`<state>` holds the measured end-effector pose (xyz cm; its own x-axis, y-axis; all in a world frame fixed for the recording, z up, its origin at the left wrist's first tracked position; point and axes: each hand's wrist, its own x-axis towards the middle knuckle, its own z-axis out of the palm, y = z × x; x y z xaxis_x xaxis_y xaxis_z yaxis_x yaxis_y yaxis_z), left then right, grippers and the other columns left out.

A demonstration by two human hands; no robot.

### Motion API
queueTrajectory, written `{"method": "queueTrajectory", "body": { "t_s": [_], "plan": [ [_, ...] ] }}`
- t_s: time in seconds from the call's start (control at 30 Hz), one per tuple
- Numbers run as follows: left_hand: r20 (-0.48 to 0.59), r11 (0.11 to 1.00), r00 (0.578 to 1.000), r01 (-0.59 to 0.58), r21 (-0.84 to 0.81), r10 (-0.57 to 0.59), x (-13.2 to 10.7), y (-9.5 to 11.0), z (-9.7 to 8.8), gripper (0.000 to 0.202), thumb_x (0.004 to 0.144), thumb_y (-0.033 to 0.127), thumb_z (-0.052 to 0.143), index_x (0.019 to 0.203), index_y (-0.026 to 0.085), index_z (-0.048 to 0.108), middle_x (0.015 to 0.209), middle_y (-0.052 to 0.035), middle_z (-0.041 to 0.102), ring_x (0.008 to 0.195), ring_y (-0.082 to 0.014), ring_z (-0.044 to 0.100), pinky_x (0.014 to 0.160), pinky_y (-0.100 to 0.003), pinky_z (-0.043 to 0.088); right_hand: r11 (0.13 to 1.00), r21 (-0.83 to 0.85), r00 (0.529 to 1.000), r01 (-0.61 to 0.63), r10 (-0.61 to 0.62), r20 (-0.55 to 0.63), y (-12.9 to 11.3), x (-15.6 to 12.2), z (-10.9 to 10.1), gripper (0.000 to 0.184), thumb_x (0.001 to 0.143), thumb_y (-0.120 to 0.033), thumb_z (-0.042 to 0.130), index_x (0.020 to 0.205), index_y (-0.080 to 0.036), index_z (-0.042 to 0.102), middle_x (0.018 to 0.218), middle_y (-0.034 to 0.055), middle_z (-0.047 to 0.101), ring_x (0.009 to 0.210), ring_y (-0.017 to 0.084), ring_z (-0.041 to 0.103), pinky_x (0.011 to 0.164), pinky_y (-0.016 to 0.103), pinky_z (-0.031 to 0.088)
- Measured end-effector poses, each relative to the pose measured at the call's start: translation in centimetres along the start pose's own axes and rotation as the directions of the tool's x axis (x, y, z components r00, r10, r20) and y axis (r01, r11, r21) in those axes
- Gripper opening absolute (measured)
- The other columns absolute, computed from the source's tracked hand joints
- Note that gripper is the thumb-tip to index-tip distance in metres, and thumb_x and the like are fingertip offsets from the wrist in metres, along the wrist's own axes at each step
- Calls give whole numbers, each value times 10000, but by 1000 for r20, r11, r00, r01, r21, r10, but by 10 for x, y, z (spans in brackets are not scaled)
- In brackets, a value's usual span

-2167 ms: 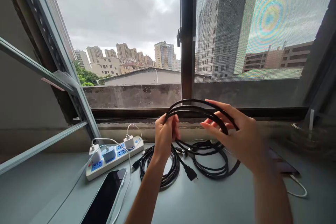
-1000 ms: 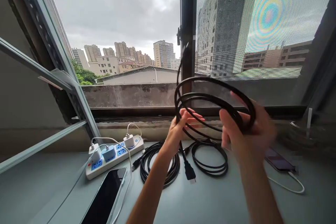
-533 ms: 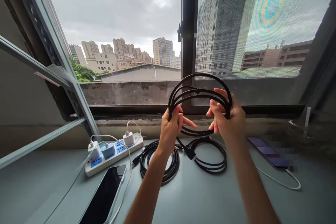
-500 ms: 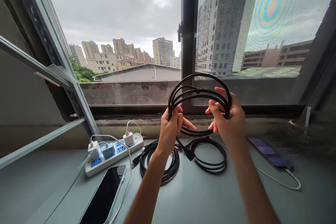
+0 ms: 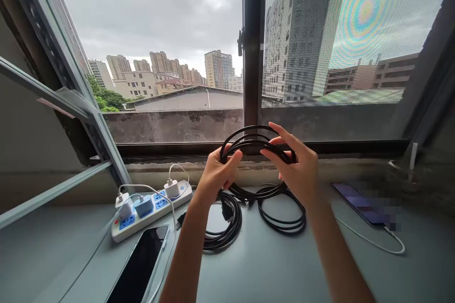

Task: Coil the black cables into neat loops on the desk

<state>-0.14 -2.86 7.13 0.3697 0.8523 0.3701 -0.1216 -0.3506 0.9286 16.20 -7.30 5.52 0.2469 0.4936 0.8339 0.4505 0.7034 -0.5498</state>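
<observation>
A coiled black cable (image 5: 254, 144) hangs in loops between my two hands, above the back of the grey table. On its left side my left hand (image 5: 218, 168) grips the loops, thumb lying over them. My right hand (image 5: 296, 163) pinches the other side between thumb and fingers, with the index finger raised along the upper loop. Beneath my left hand a second black cable coil (image 5: 232, 229) lies on the table, partly covered by my forearm. Another black coil (image 5: 284, 229) rests to its right, under the held loops. A dark plug (image 5: 227, 210) shows just below my left hand.
A white power strip (image 5: 152, 218) with chargers plugged in sits at the left, a phone (image 5: 140, 262) in front of it. At the right lies a second phone (image 5: 360, 204) with a white cord (image 5: 371, 236). The window sill (image 5: 170, 168) bounds the table's back.
Both hands have lowered the held coil and tilted it flatter. The plug end that hung in the middle has shifted left and down. My right index finger has lifted.
</observation>
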Motion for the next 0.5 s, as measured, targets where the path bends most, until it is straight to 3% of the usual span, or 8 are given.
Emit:
{"method": "queueTrajectory", "body": {
  "t_s": [0.17,0.37,0.5],
  "plan": [
    [-27,986,998,50,-160,-55,-2,7,8,668,647,838,400,587,173,441,316,97,239,286,-15,152,309,-160,124,998,-59,998,8,-11,-62,-6,0,-2,367,809,-349,669,1170,-296,627,872,-20,585,410,31,373,324,178,362],
    [-4,952,986,161,-259,-168,0,9,11,515,755,620,563,542,177,412,309,100,214,282,-19,147,309,-161,143,983,-153,989,104,-119,-92,-10,1,-2,172,849,-296,630,1000,-247,696,735,-28,573,447,58,432,435,217,384],
    [-21,959,983,175,-223,-184,-1,9,10,477,772,581,552,548,182,421,326,103,206,291,-27,148,307,-168,148,990,-124,994,74,-83,-67,-8,0,0,158,857,-272,619,989,-233,696,728,-31,571,449,60,431,434,221,374]
  ]
}}
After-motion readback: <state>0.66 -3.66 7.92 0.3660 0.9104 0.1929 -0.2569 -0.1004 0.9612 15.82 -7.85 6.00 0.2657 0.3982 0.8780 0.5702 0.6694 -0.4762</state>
